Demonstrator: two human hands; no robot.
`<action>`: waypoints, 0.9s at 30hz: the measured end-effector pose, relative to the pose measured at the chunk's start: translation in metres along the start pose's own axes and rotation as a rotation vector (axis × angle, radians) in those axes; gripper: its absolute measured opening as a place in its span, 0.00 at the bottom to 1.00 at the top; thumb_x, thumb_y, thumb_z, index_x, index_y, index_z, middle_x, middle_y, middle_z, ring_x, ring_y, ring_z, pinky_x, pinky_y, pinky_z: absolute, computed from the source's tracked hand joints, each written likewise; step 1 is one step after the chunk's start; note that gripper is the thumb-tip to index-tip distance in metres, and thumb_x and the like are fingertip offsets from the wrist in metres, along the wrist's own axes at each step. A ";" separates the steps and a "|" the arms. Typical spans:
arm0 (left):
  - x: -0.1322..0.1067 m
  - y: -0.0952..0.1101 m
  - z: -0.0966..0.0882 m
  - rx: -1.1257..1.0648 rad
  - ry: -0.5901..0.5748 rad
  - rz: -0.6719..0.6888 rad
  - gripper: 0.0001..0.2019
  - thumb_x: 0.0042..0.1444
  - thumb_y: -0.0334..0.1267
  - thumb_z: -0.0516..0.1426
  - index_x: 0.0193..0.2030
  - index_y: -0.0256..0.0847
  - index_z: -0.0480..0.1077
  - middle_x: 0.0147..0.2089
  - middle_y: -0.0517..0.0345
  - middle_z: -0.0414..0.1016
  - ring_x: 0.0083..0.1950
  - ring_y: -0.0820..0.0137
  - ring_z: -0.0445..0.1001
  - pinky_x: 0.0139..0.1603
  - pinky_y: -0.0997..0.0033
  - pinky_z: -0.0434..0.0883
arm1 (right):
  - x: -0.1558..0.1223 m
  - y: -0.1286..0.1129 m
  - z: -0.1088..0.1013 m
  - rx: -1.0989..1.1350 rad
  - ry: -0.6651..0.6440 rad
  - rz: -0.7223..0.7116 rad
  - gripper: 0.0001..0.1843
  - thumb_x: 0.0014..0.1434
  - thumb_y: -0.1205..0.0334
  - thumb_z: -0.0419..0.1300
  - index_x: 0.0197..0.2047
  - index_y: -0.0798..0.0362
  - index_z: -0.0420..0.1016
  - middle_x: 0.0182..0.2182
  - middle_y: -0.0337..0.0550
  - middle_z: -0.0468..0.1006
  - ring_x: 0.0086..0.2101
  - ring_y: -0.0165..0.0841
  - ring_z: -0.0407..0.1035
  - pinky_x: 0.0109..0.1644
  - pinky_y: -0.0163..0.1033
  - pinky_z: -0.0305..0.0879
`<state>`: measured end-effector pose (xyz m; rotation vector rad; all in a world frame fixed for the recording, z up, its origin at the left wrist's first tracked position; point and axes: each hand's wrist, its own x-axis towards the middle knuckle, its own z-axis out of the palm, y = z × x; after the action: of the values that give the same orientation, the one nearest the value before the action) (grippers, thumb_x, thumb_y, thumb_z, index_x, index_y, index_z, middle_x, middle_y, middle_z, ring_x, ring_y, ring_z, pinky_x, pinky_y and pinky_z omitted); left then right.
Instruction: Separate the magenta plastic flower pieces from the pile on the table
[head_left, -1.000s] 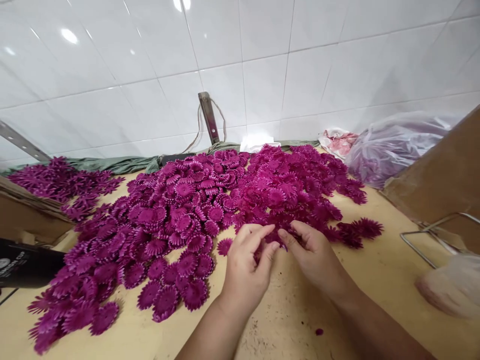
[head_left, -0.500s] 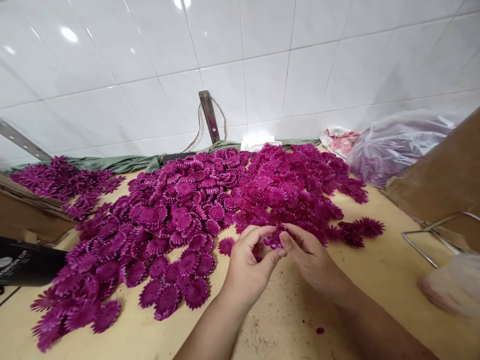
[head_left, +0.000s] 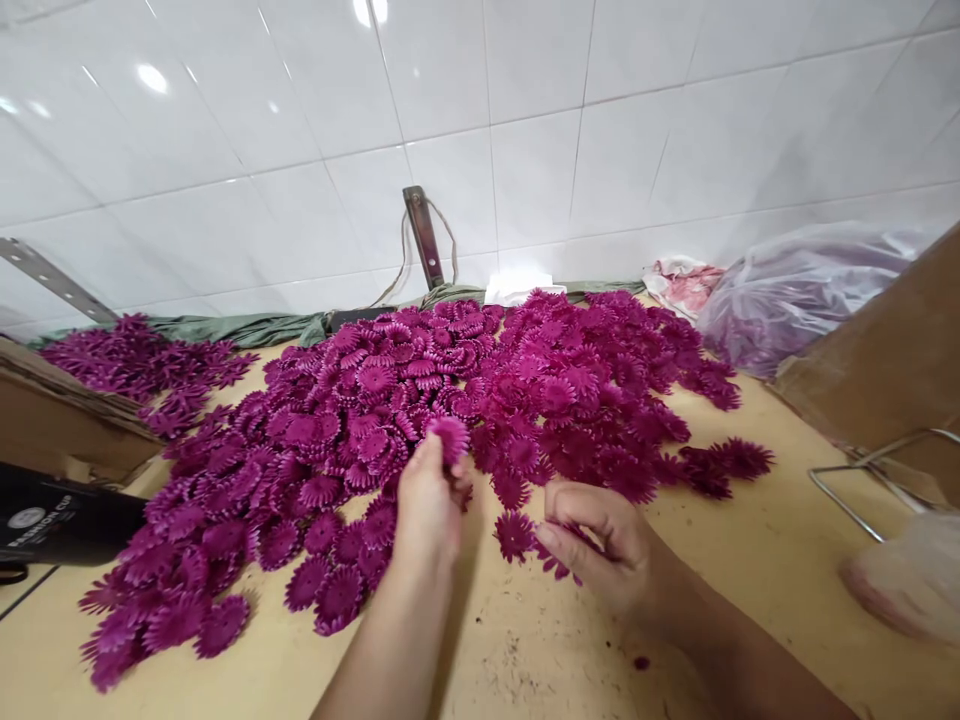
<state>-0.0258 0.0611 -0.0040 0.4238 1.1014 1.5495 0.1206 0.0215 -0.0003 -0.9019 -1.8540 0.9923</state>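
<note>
A big heap of magenta fabric flower pieces (head_left: 420, 400) covers the yellow table (head_left: 750, 560). My left hand (head_left: 429, 500) is closed on one round flower piece (head_left: 450, 436), held just above the left part of the heap. My right hand (head_left: 611, 550) sits nearer me over bare table, its fingers curled around a spiky flower piece (head_left: 559, 565). A single loose spiky piece (head_left: 514, 534) lies on the table between my two hands. The heap's right half (head_left: 600, 390) looks darker and spikier than its left half.
White tiled wall behind. A cardboard box (head_left: 67, 420) with more flower pieces and a black carton (head_left: 60, 525) stand at the left. At the right are a plastic bag of purple pieces (head_left: 787, 300), a brown board (head_left: 885, 360), a wire frame (head_left: 862, 480) and another bag (head_left: 907, 580).
My hands were together working one piece at the heap's near edge. They have parted: the left went left with a round piece, the right drew back toward me with a spiky piece.
</note>
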 end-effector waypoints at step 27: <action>-0.062 0.001 -0.028 0.112 -0.393 -0.238 0.17 0.33 0.42 0.68 0.27 0.35 0.71 0.19 0.63 0.68 0.20 0.80 0.63 0.24 0.78 0.56 | 0.010 0.032 -0.037 -0.402 0.570 0.283 0.28 0.49 0.52 0.57 0.52 0.55 0.68 0.50 0.57 0.71 0.46 0.48 0.68 0.46 0.54 0.67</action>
<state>-0.0286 -0.0068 0.0012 0.6207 0.8960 1.1393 0.1559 0.0541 -0.0123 -1.5394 -1.4703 0.4419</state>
